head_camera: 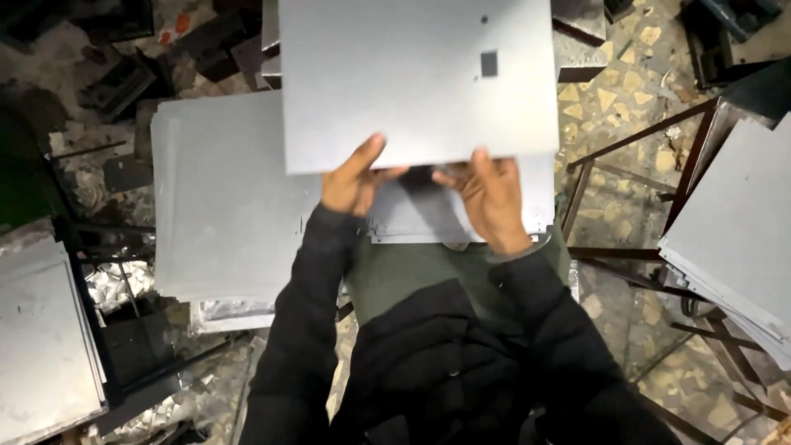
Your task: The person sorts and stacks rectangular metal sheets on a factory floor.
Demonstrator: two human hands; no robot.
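A grey metal sheet (412, 78) with a small square cut-out and a round hole near its right side is lifted in front of me. My left hand (353, 180) grips its near edge, thumb on top. My right hand (488, 198) holds the same edge a little to the right, fingers curled under it. Below the lifted sheet lies another grey sheet (420, 218) with small holes along its near edge. Dark jacket sleeves cover both my arms.
A stack of grey sheets (222, 206) lies to the left. More sheet stacks sit at the far left (41, 338) and on a brown metal frame at the right (733, 231). Scrap metal litters the stone-chip floor (626, 99).
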